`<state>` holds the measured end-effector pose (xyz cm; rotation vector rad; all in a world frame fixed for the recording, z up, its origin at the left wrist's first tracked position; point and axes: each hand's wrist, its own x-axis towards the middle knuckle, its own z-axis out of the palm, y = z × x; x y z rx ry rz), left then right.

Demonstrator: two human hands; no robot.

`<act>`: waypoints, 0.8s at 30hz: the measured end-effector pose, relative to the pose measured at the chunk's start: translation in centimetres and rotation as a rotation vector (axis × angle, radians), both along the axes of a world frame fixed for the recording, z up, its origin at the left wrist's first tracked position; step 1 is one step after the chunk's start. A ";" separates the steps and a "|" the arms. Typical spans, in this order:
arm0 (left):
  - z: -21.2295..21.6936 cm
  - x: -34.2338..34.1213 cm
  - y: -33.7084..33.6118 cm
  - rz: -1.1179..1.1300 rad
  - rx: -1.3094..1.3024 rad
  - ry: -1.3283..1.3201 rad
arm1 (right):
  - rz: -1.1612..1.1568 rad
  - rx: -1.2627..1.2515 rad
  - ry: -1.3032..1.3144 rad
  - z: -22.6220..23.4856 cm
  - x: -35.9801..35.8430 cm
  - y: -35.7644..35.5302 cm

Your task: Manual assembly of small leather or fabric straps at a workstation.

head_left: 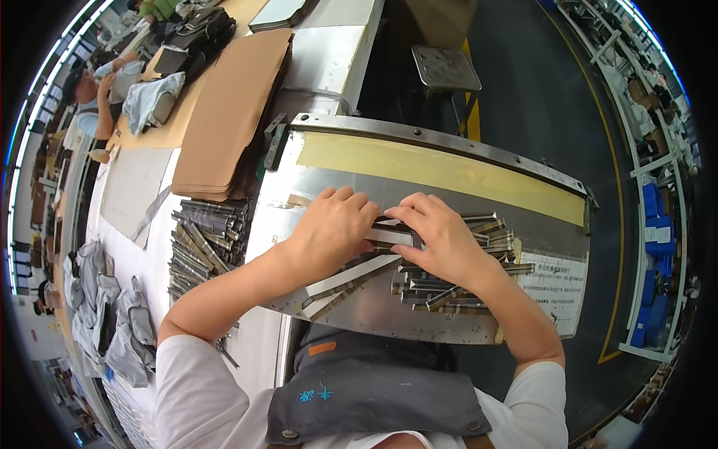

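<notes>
Left hand [329, 228] and right hand [441, 239] pressed flat, each grip pinning folded strips [389, 236] onto metal plate [449, 194] for alignment

Person: white short sleeves ending above both elbows, bare forearms, bare left hand [329, 228] and right hand [441, 239], dark grey apron bib with orange patch, blue stitched marks, two metal rivets.
</notes>
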<state>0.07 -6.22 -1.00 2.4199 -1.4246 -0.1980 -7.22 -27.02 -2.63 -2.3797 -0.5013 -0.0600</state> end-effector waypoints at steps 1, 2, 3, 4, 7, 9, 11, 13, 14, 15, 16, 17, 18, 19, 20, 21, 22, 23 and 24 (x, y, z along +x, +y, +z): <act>0.0 -0.2 0.3 0.022 0.018 -0.031 | 0.003 0.001 0.001 0.0 -0.1 0.0; 0.0 -0.3 0.7 0.044 0.036 -0.062 | 0.012 -0.024 -0.017 0.0 -0.2 0.0; 0.1 -0.2 1.2 0.053 0.040 -0.063 | 0.027 -0.047 -0.037 0.0 -0.2 0.0; 0.1 0.1 1.8 0.076 0.018 -0.069 | 0.035 -0.043 -0.038 0.0 -0.3 0.1; 0.5 1.0 3.5 0.140 0.051 -0.048 | 0.019 -0.057 -0.063 0.1 -0.4 0.1; 0.5 1.6 4.4 0.165 0.151 0.113 | 0.006 -0.107 -0.037 0.3 -0.3 0.2; 0.2 1.7 5.0 0.171 0.157 0.117 | 0.012 -0.143 -0.033 0.5 -0.4 0.5; 0.1 1.5 5.2 0.176 0.053 0.079 | 0.016 -0.182 -0.029 0.9 -0.4 0.9; -0.2 1.5 5.6 0.185 0.052 0.077 | 0.025 -0.220 0.000 1.3 -0.3 1.2; -0.4 1.7 5.7 0.189 0.023 0.153 | 0.031 -0.261 0.029 1.5 -0.3 1.4; -0.4 1.7 5.9 0.192 -0.007 0.229 | 0.037 -0.265 0.026 1.6 -0.1 1.8; -0.2 1.8 6.0 0.200 -0.011 0.227 | 0.068 -0.246 -0.023 1.7 0.3 2.5; 0.3 1.8 5.7 0.235 0.063 0.331 | 0.095 -0.228 -0.070 1.7 0.7 3.1; 0.5 1.8 5.7 0.270 0.137 0.437 | 0.100 -0.232 -0.072 1.4 0.9 3.9; 0.1 1.7 6.0 0.276 0.133 0.436 | 0.105 -0.167 -0.105 0.9 1.2 4.7; -0.4 1.6 6.4 0.220 0.042 0.383 | 0.106 -0.101 -0.140 0.5 1.5 5.5; -0.8 1.5 6.6 0.164 -0.049 0.329 | 0.117 -0.125 -0.193 0.2 1.8 6.0; -1.1 1.3 6.7 0.165 -0.050 0.326 | 0.118 -0.125 -0.196 0.1 2.0 6.3; -1.3 1.1 6.9 0.200 -0.097 0.304 | 0.146 -0.246 -0.253 -0.2 2.2 6.7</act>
